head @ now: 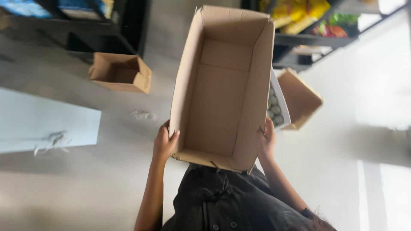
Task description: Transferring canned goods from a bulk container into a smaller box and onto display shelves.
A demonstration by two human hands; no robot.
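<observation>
Large box: you are holding an open, empty cardboard box (222, 90) up in front of you, its long inside facing the camera and its near end down by your chest.
Left hand: your left hand (165, 143) is gripping the box's left wall near the lower corner, fingers curling over the edge and the thumb lying on the outside; it is closing firmly on the cardboard.
Right hand: your right hand (266, 143) is clasping the right wall near the bottom, fingers wrapping the edge, likewise closing on the box.
Clothing: you are wearing a dark buttoned shirt (227, 201), showing just below the box.
Tray of cans: a white tray (280, 100) holding round can tops is peeking out just behind the box's right wall.
Other boxes: a small open carton (120, 72) is sitting on the floor to the left, well apart; another open carton (299, 99) is lying beside the tray on the right.
Surroundings: a pale blue slab (43, 122) is lying at the left with a scrap of plastic wrap (143, 114) near it; dark shelving (308, 40) with bright yellow packets is standing beyond.
</observation>
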